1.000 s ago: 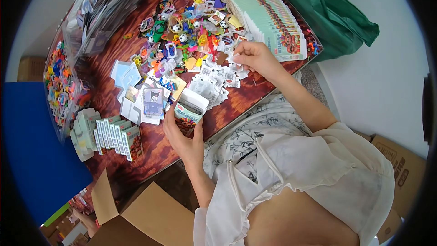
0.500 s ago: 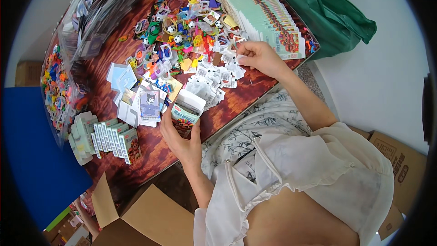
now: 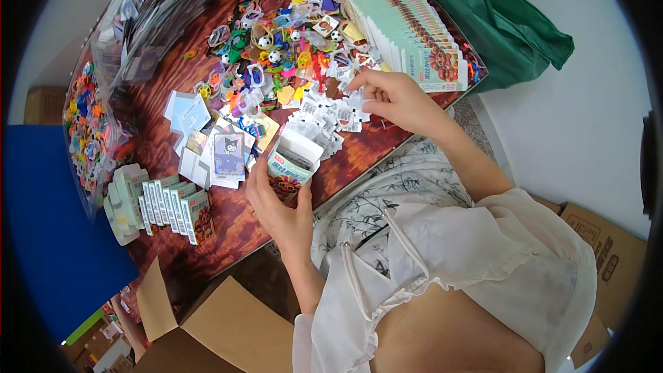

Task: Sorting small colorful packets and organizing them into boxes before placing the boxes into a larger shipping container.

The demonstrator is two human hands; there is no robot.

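A person seated at a dark red wooden worktop (image 3: 207, 228) holds a small open carton (image 3: 293, 164) upright in the left hand (image 3: 280, 208), fingers wrapped around its lower half, the white flap lifted at the top; the carton stands near the worktop's near edge, just in front of the person's body. The right hand (image 3: 392, 99) reaches out over a scatter of small white packets (image 3: 324, 121), its fingertips pinched shut on one white packet among those lying just beside the carton. Beyond the white packets spreads a heap of colourful small trinkets (image 3: 276, 62), rings and tiny ball-shaped pieces mixed together across the middle of the worktop. To the left of the carton lies a loose pile of picture cards (image 3: 217, 145), some face up, some showing pale backs. Near the left edge a row of closed cartons (image 3: 169, 207) stands side by side. At the far right a long fanned stack of flat green cartons (image 3: 400, 24) runs along the worktop's edge, with a green cloth bag (image 3: 504, 24) just behind it. Clear plastic bags (image 3: 159, 7) of more bright pieces rest at the far left. An open cardboard box (image 3: 221, 331) sits on the floor below the worktop.
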